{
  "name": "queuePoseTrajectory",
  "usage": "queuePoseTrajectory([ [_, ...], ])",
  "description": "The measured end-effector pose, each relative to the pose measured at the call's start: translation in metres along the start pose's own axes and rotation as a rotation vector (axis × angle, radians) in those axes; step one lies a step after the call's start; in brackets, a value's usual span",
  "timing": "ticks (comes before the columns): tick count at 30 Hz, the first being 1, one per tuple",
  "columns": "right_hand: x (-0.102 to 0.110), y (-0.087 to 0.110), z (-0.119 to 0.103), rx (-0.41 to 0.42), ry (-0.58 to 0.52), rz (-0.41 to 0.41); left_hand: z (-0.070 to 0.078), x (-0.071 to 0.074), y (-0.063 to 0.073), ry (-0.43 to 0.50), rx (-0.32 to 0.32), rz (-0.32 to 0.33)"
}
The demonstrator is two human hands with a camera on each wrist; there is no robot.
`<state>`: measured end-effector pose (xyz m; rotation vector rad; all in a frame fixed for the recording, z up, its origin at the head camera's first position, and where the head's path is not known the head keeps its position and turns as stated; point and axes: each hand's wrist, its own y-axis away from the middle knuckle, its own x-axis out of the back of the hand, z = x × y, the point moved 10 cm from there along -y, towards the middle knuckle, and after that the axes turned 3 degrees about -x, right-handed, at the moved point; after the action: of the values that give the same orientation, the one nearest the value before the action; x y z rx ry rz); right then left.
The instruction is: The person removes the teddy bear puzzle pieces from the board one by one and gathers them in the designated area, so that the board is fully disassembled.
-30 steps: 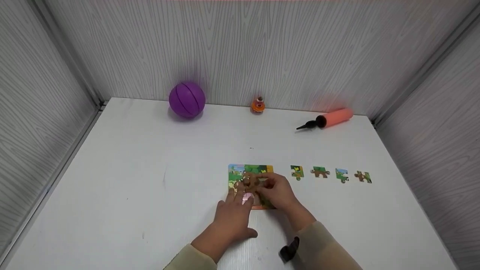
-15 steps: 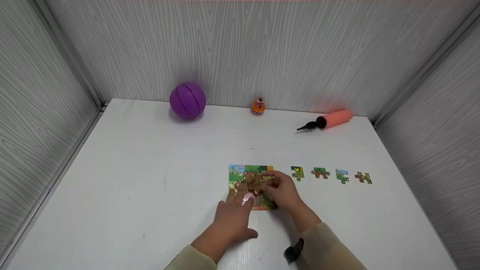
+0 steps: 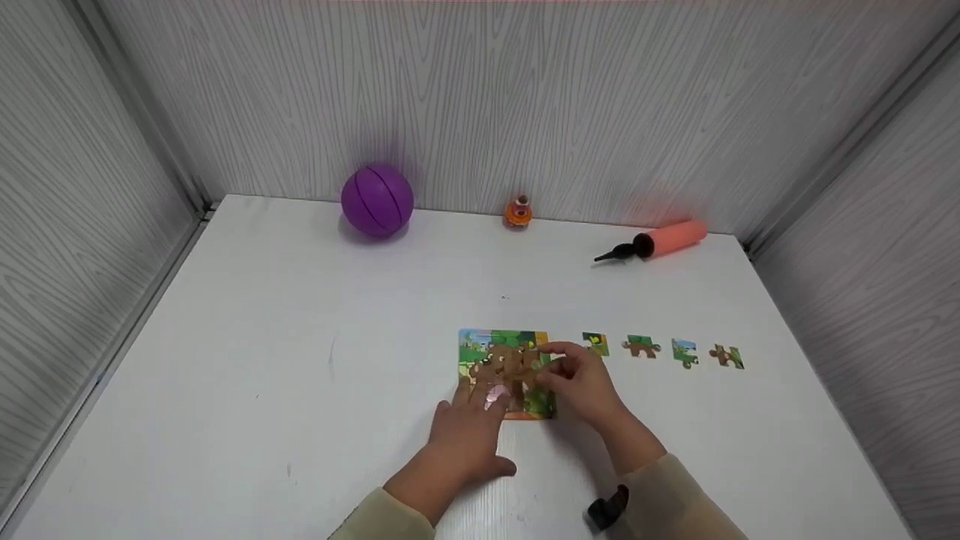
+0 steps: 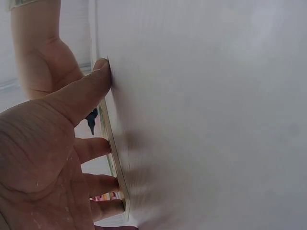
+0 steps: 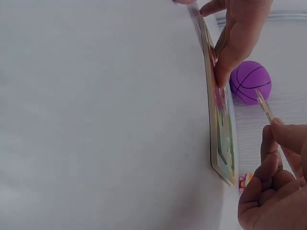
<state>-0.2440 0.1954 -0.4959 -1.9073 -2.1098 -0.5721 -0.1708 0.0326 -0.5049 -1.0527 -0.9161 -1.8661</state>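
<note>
A picture puzzle in a shallow tray lies on the white table, showing a brown bear and greenery. My left hand rests on its near left part with fingers spread and straight; in the left wrist view the fingertips touch the tray's edge. My right hand is over the puzzle's right side. Between thumb and index finger it pinches a jigsaw piece, which the right wrist view shows edge-on and raised off the tray. The fingers partly cover the piece from above.
Several loose jigsaw pieces lie in a row right of the puzzle. Along the back wall are a purple ball, a small orange toy and a coral hand pump with a black nozzle. Walls enclose the table's back and sides.
My right hand has shifted a little to the right, carrying the pinched jigsaw piece with it and uncovering more of the puzzle's lower right. The left hand has stayed in place.
</note>
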Motion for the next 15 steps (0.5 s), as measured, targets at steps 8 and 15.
queuePoseTrajectory([
  [8, 0.021, 0.008, -0.004, 0.028, 0.005, 0.001, 0.000, 0.002, -0.001, 0.002, -0.007, 0.011],
  [15, 0.038, 0.013, 0.001, 0.035, -0.001, 0.006, -0.001, 0.001, 0.000, 0.006, -0.013, 0.015],
])
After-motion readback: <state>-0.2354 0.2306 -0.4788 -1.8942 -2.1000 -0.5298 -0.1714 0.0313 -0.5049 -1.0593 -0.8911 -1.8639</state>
